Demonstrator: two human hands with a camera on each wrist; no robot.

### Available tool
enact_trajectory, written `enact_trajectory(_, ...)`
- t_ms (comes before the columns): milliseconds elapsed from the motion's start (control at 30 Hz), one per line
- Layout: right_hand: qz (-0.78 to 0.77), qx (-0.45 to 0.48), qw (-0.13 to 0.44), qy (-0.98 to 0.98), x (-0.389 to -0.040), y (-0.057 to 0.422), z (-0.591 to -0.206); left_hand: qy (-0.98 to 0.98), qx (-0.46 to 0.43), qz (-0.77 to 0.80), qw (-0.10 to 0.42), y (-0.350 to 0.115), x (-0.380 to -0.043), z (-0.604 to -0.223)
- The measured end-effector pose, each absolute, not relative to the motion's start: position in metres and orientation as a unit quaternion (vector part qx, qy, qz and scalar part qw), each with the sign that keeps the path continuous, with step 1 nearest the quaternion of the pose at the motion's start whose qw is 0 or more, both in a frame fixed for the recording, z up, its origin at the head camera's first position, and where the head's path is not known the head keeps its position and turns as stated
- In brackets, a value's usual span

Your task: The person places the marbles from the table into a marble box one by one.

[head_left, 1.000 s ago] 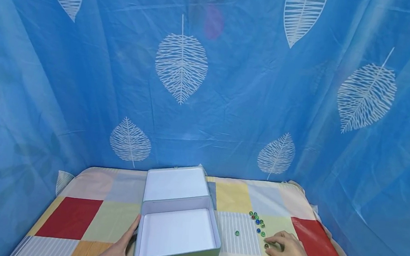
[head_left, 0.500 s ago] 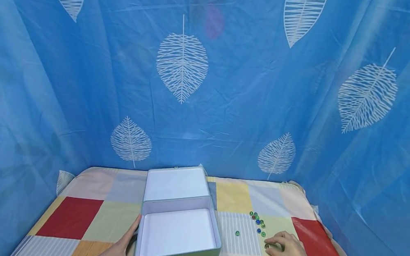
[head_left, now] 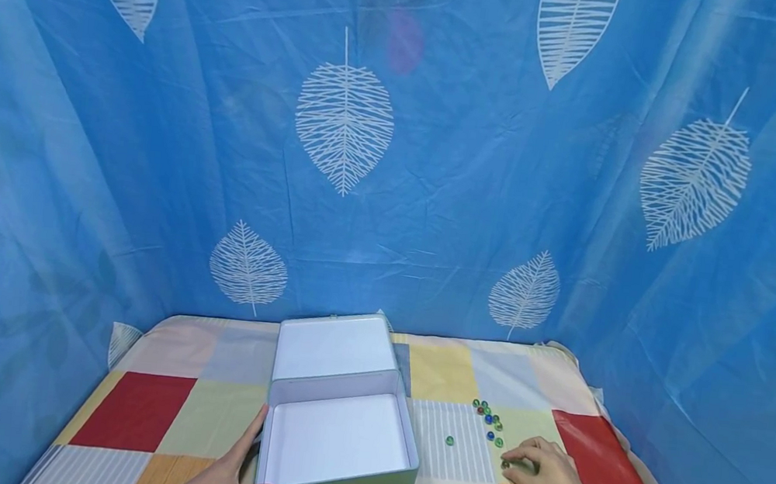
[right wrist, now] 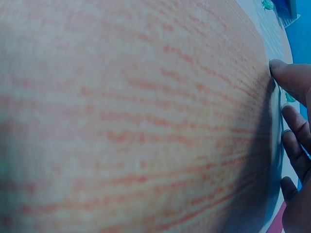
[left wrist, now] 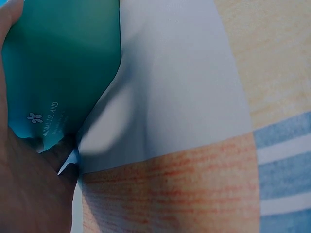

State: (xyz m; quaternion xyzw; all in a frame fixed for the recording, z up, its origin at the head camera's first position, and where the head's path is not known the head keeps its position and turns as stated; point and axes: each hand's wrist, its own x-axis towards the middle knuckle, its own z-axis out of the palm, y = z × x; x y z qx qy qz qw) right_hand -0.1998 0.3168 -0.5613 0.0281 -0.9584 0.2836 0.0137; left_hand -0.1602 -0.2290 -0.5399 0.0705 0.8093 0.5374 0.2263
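Near the middle of the front edge of the cloth-covered table [head_left: 216,420] is set a green box [head_left: 342,428], its lid [head_left: 336,348] folded back toward the rear edge, and its front left corner is gripped by the left hand [head_left: 225,476], which is spread wide, thumb pressed to the front wall and fingers laid along the left one. A dark marble [head_left: 504,464] is met at the curved fingertips of the right hand [head_left: 547,482], held low toward the table's right front corner; whether it is pinched cannot be told. Farther toward the rear edge, green, blue and red marbles [head_left: 488,419] are clustered, and one green marble [head_left: 449,440] is seen apart, nearer the box.
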Motion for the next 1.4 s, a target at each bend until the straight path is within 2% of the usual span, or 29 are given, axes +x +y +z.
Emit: enact_trajectory(1400,0.305,-0.003,-0.003,-0.952,-0.2043,0.3198,-0.5664,0.808,0.056,0.535,0.239,-0.231,-0.1618,-0.5381)
